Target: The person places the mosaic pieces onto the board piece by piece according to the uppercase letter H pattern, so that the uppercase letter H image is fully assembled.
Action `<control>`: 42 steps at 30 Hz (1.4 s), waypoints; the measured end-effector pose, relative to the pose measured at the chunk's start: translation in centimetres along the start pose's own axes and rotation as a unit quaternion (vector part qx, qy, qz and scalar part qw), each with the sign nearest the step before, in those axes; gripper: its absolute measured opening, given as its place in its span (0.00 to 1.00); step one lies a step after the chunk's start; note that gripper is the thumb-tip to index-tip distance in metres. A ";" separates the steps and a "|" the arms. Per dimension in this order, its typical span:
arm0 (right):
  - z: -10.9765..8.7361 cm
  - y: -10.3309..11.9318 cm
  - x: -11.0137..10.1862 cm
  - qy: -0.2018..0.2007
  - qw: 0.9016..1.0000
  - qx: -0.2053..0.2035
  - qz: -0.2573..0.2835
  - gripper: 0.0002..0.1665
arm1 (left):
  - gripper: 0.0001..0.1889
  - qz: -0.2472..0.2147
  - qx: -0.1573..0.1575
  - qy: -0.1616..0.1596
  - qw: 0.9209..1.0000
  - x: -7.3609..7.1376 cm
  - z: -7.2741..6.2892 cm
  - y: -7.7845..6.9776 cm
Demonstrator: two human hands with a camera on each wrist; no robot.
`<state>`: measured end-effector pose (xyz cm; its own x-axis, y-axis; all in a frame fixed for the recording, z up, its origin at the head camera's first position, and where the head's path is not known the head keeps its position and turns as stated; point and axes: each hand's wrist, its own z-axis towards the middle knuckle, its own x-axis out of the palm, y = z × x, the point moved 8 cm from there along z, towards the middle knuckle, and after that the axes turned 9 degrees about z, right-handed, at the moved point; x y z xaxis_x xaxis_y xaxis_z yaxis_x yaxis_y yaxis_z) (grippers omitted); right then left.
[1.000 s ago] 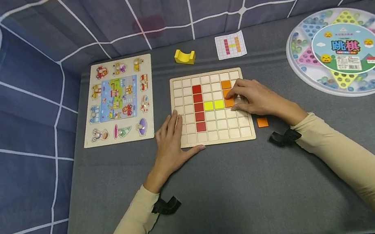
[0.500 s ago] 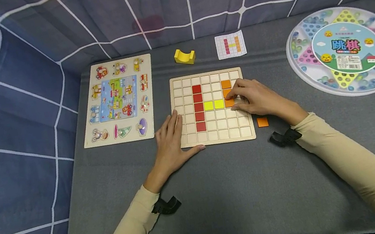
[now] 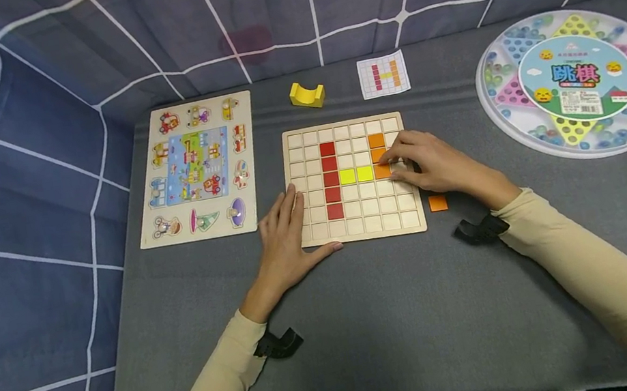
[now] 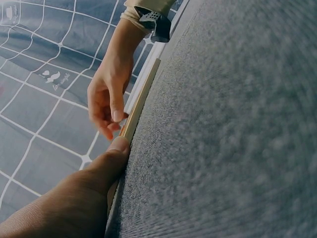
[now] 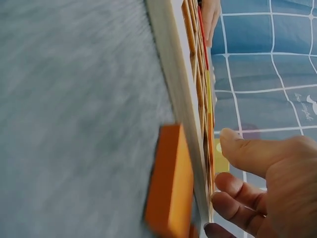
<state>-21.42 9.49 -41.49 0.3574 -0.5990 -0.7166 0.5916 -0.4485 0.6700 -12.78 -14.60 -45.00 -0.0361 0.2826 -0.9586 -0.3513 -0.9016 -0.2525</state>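
A wooden grid board (image 3: 356, 230) lies in the middle of the table, carrying a column of red tiles (image 3: 332, 179), two yellow-green tiles (image 3: 356, 175) and an orange column at the right. My left hand (image 3: 283, 238) rests at the board's left edge with straight fingers, its thumb along the near edge. My right hand (image 3: 432, 160) has thumb and fingertips at opposite edges of the lowest orange tile (image 3: 381, 171) in that column, pinching it; the fingers partly cover it. Just off the board's right edge lies a loose orange tile (image 3: 438, 203), large in the right wrist view.
Behind the board are a yellow curved block (image 3: 307, 95) and a printed pattern card (image 3: 383, 75). A wooden picture puzzle (image 3: 202, 221) lies at the left. At the right is a round Chinese checkers set (image 3: 577, 79). A grid-patterned curtain (image 3: 258, 11) borders the table.
The view has shifted very slightly. Both hands keep their places at the board, and the tiles look the same.
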 end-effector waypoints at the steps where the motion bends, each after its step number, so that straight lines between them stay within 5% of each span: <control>1: -0.3 -0.1 -0.2 0.000 1.000 0.005 0.001 0.15 | 0.60 0.000 0.001 0.000 1.000 0.0 0.0 0.0; 18: -6.3 -1.9 -2.6 -0.006 0.998 0.057 -0.019 0.25 | 0.60 0.001 0.000 0.000 1.000 -0.3 0.0 0.0; 30: -7.3 -3.8 -2.7 0.014 0.996 0.035 0.080 0.27 | 0.60 -0.002 0.002 0.005 1.000 -0.1 -0.1 0.0; 42: -7.0 -2.0 -3.3 0.001 0.994 0.009 0.108 0.21 | 0.63 -0.016 0.009 -0.004 1.000 -0.1 -0.1 0.0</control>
<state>-18.75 16.97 -41.88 0.4770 -0.6809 -0.5557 0.4868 -0.3217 0.8121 -12.65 -14.63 -44.88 -0.0321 0.3146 -0.9487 -0.3700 -0.8855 -0.2811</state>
